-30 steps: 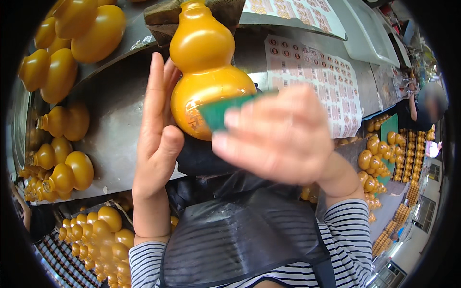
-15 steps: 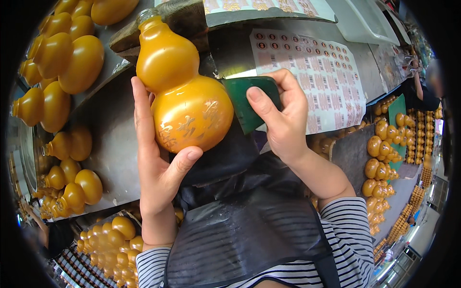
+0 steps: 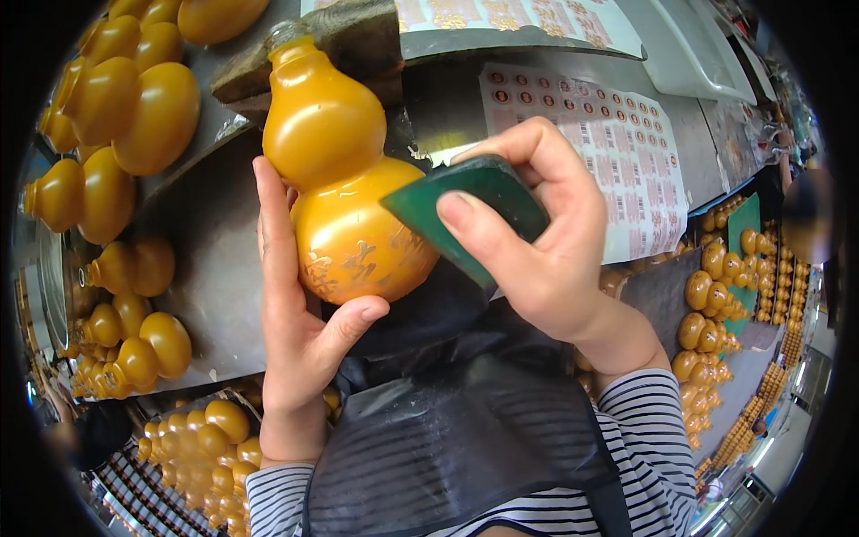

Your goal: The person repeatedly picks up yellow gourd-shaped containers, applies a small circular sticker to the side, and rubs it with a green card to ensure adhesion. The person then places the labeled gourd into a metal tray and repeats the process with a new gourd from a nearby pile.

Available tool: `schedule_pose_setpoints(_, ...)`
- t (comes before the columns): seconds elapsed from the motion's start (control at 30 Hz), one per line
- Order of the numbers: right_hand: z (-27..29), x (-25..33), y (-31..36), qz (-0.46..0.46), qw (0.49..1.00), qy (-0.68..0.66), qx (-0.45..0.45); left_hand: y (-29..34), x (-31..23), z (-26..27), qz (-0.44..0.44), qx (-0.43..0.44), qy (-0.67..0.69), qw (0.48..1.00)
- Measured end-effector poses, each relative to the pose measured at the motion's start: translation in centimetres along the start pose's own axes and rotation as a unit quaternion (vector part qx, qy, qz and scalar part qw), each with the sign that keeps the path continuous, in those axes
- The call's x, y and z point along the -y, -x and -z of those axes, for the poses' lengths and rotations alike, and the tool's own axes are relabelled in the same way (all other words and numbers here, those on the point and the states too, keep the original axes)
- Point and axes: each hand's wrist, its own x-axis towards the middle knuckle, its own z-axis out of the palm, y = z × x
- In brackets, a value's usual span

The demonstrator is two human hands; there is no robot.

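A yellow gourd-shaped bottle (image 3: 327, 130) leans with its clear glass neck at the top, against a worn wooden block (image 3: 358, 49). Gold raised characters mark its lower bulb. My left hand (image 3: 300, 309) cradles that bulb from the left and below, the thumb lying along its underside. Between thumb and fingers my right hand (image 3: 546, 233) grips a dark green flat scraper (image 3: 461, 210). The scraper's pointed corner overlaps the bulb's upper right side in view; whether it touches the surface I cannot tell.
Sticker sheets (image 3: 617, 152) lie on the metal worktop beyond my right hand, near a white plastic tray (image 3: 693, 45). Several more yellow gourd bottles (image 3: 157, 116) crowd the left side. Other rows of bottles (image 3: 707, 295) stand at the right, beside a green board (image 3: 741, 224).
My right hand has lifted and turned the green scraper, swinging it over the bottle's lower bulb. The bottle and my left hand have shifted slightly right and down in view.
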Motion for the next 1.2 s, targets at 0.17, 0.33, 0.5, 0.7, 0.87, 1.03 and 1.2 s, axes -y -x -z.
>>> schedule_pose_setpoints(0.17,-0.2,-1.5,-0.1,0.142,0.965,0.19,-0.11,-0.5,-1.3,-0.1,0.025,0.029,0.116,0.992)
schedule_pose_setpoints(0.33,-2.3,0.2,3.1,0.406,0.827,0.377,0.094,-0.2,-0.3,0.3,0.013,0.032,0.187,0.982)
schedule_pose_setpoints(0.5,-6.0,-1.7,4.1,0.475,0.796,0.37,0.06,-0.3,-0.3,0.8,0.012,0.041,0.207,0.977)
schedule_pose_setpoints(0.7,-4.1,4.2,-0.1,0.361,0.817,0.383,0.234,0.1,1.3,2.3,-0.012,0.079,0.235,0.969)
schedule_pose_setpoints(0.87,-6.1,6.3,-5.4,0.34,0.791,0.425,0.28,0.4,2.5,2.6,-0.067,0.089,0.123,0.986)
schedule_pose_setpoints(1.03,-6.5,3.9,-7.0,0.384,0.788,0.412,0.248,0.8,2.1,2.6,-0.029,0.068,0.223,0.972)
schedule_pose_setpoints(1.2,-3.3,2.4,0.0,0.472,0.751,0.395,0.239,0.4,1.7,3.5,-0.033,0.047,0.182,0.982)
